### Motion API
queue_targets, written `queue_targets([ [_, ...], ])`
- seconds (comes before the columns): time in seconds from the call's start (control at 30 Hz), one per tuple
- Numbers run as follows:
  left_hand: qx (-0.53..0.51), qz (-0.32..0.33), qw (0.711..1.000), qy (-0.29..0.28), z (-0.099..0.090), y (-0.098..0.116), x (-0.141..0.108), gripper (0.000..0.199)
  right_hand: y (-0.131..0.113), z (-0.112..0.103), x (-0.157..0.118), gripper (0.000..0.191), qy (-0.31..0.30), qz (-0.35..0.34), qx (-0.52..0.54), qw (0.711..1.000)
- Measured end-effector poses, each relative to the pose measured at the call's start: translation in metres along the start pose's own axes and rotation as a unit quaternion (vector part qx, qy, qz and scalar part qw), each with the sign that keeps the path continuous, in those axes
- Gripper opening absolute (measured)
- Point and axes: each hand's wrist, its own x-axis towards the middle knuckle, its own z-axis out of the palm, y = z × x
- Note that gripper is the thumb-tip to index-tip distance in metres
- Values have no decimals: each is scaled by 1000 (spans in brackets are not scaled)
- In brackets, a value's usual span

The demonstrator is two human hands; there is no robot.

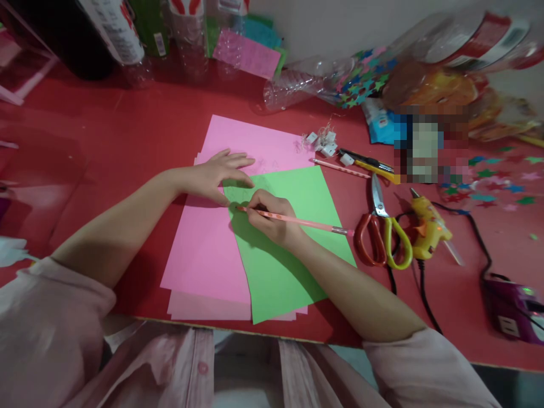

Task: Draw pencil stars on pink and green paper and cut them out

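Observation:
My right hand [272,218] grips a pink patterned pencil [301,221], its tip on the upper left part of a green sheet of paper [289,272]. Faint pencil marks show near the tip. My left hand [216,175] lies flat with fingers spread, thumb and fingertips at the left edge of the green sheet. Most of that hand rests on a pink sheet of paper [204,243], which lies partly under the green one. More pink paper peeks out below at the front.
Right of the paper lie scissors [378,226] with red and yellow handles, a yellow glue gun [427,226], a second pencil [340,168], a yellow cutter [376,168] and small white tags [327,141]. Plastic bottles [297,88] and star confetti [488,187] lie beyond. A purple power socket [514,309] sits far right.

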Motion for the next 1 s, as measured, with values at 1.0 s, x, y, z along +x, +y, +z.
queue_targets([
  [1.0,-5,-4,1000,-4,-2,3,-1,56,0,-1,-1,10,-29,-18,-18,999],
])
